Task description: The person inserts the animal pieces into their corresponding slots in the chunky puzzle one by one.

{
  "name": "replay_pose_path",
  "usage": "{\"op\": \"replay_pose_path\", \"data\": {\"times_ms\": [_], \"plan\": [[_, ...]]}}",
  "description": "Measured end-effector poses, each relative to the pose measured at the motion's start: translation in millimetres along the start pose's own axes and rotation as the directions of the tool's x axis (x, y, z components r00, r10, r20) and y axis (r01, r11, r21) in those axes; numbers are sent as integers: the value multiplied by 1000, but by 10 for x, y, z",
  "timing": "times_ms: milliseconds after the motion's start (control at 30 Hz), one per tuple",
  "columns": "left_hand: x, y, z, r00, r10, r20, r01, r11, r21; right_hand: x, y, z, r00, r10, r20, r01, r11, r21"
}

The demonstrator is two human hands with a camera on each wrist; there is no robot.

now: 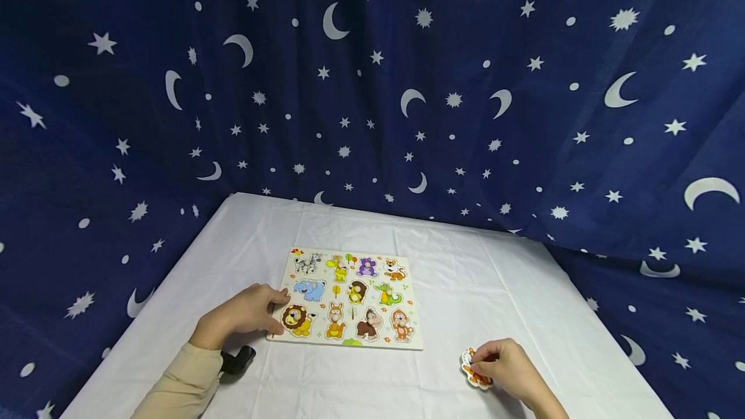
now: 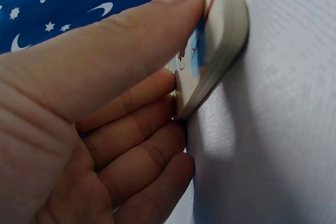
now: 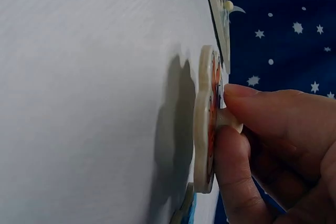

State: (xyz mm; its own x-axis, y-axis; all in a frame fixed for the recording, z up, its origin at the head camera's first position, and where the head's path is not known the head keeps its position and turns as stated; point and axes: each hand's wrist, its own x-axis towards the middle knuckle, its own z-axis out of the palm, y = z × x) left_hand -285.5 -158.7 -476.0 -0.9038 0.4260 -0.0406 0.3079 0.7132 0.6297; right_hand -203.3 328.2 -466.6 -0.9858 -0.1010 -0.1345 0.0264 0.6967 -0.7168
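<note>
A flat puzzle board (image 1: 319, 306) with colourful animals lies on the white table. My left hand (image 1: 253, 309) grips its left edge near the front corner. In the left wrist view, the thumb (image 2: 131, 45) lies over the board's face and the other fingers bend against its edge. To the right of the board, my right hand (image 1: 512, 367) pinches an orange and white animal puzzle piece (image 1: 476, 374). The right wrist view shows thumb and finger on the small knob (image 3: 228, 120) of the piece, whose shadow falls on the cloth beside it.
A white cloth (image 1: 361, 386) with creases covers the table. Dark blue curtains (image 1: 372, 83) with moons and stars stand behind and at both sides. A black device (image 1: 237, 361) sits at my left wrist. A blue-faced flat thing (image 3: 190, 211) shows below the held piece.
</note>
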Motion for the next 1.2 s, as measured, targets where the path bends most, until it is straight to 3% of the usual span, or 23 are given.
{"op": "replay_pose_path", "data": {"times_ms": [400, 667, 1200], "plan": [[22, 3, -27, 1000, -16, 5, 16, 1000, -8, 139, -157, 18, 998, 39, -57, -40, 999, -10], [-5, 64, -40, 1000, -16, -3, 16, 1000, -1, 224, -225, 30, 997, -25, -68, 24, 1000, -6], [-12, 45, -10, 999, -32, -1, 32, 999, -5, 521, -338, 86, 995, -55, -79, 56, 998, 7]]}}
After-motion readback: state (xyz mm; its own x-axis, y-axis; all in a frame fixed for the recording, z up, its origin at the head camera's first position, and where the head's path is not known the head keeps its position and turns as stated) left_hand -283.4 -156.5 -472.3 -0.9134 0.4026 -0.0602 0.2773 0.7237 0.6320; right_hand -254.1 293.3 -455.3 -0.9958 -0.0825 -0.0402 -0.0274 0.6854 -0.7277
